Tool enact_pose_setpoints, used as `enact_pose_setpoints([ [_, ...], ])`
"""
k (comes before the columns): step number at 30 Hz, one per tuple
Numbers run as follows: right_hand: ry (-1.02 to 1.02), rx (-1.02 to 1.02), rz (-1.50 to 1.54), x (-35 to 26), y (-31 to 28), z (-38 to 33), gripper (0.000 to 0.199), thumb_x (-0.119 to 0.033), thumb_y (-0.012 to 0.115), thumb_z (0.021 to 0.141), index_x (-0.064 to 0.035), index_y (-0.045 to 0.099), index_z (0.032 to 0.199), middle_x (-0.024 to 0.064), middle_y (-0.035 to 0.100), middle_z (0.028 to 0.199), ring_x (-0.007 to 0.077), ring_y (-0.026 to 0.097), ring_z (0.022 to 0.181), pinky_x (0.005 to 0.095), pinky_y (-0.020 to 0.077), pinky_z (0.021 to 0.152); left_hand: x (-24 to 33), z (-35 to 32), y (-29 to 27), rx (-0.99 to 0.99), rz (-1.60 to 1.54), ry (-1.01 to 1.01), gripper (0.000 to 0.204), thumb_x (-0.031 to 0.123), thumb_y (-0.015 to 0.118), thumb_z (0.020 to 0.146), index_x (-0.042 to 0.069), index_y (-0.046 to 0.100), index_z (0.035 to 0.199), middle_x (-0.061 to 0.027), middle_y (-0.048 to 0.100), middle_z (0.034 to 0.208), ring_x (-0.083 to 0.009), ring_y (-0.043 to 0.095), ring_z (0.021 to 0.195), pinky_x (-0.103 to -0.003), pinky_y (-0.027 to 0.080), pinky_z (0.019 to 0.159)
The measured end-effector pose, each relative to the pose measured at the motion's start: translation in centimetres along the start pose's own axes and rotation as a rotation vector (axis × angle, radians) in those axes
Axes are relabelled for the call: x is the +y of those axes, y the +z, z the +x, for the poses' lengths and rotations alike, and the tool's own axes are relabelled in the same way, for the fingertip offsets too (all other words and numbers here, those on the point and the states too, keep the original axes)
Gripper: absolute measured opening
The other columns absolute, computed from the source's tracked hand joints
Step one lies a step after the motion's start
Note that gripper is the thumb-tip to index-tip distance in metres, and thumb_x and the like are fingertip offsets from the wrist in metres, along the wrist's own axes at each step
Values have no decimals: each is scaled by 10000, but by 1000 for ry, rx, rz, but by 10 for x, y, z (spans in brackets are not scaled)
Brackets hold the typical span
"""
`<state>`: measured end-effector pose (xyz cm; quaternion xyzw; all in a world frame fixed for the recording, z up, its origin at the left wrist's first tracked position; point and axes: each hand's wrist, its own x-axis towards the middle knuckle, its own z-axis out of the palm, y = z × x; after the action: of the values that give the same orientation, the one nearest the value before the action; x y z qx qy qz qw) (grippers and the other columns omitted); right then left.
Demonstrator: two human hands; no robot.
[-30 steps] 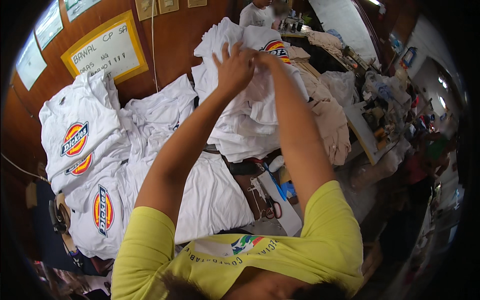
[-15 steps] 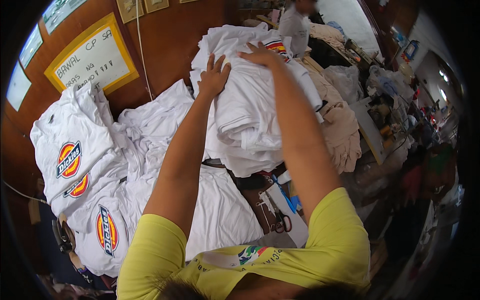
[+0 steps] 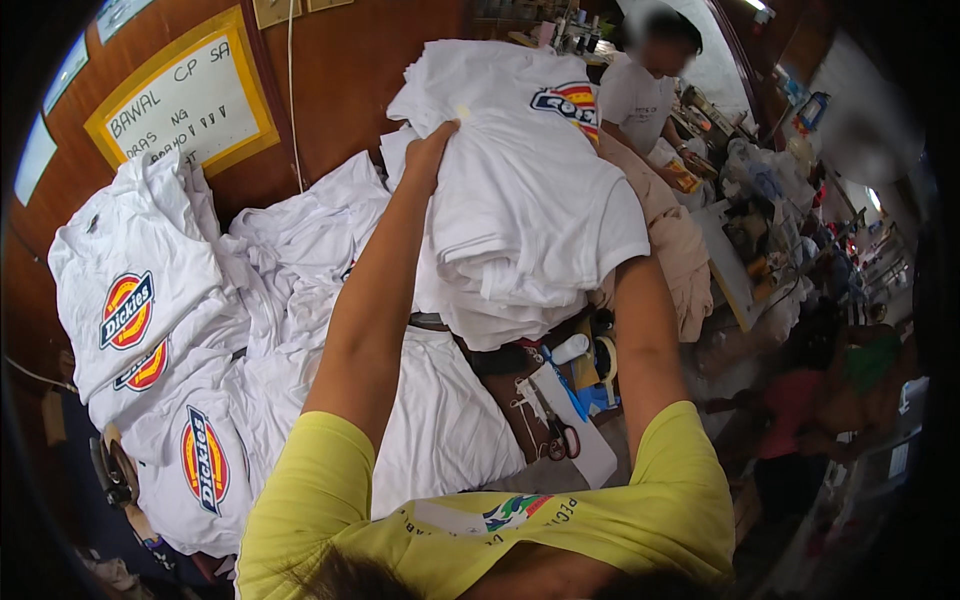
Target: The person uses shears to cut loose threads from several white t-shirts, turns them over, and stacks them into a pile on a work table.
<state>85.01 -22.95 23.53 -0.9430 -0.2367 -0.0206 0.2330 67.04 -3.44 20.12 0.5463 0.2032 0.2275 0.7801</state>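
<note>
A white T-shirt (image 3: 530, 165) with a red, yellow and dark chest print lies on top of a stack of folded white shirts (image 3: 500, 300). My left hand (image 3: 432, 152) is closed on its left edge, the thumb over the cloth and the other fingers mostly hidden. My right forearm runs up under the right side of this shirt, at the sleeve. The cloth covers my right hand, so its fingers do not show.
More printed white shirts (image 3: 140, 250) are heaped at the left. Black-handled scissors (image 3: 562, 440), a tape roll (image 3: 606, 358) and a small white bottle (image 3: 570, 348) lie in front of the stack. Beige cloth (image 3: 680, 270) hangs at its right. Another person (image 3: 640, 100) works beyond.
Both hands lay flat on the stack before. My left hand now grips the top shirt's edge; my right hand has gone under its right side. The chest print now shows more fully.
</note>
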Motion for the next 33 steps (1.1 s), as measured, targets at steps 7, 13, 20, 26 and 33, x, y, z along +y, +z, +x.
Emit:
enact_pose_setpoints([
  [7,-222,-68,531,7,27,-142,807,-628,585,706,-47,449,1250,165,479,1210,225,460,1097,323,352,934,39,-64,-38,35,-112,148,544,386,634,756,-104,589,988,-135,632,888,-180,604,762,-251,474,704],
  [13,-235,-121,740,13,21,-117,785,-609,617,691,-45,481,1219,164,518,1159,223,497,1044,321,382,902,-36,-1,-64,-108,-152,-184,647,415,662,740,-72,511,1139,-165,578,1088,-226,558,983,-342,428,901],
  [20,-284,-228,991,7,27,-32,759,-588,655,673,-41,518,1183,163,563,1099,220,539,982,318,417,864,81,0,27,225,1346,1047,544,476,617,759,208,511,1220,-130,482,1251,-332,423,1184,-415,352,966],
  [26,-233,-228,1011,-22,27,-30,716,-527,698,670,-19,542,1149,147,602,1028,214,566,929,304,434,843,15,117,25,17,1769,895,683,738,381,737,363,387,1308,-12,248,1445,-360,148,1332,-695,64,958],
  [33,-203,-325,1036,-13,9,-40,800,-579,634,713,-29,420,1253,125,542,1127,210,522,989,329,433,837,11,120,30,20,1546,831,724,734,368,741,318,369,1334,-79,219,1451,-373,189,1319,-704,93,944],
])
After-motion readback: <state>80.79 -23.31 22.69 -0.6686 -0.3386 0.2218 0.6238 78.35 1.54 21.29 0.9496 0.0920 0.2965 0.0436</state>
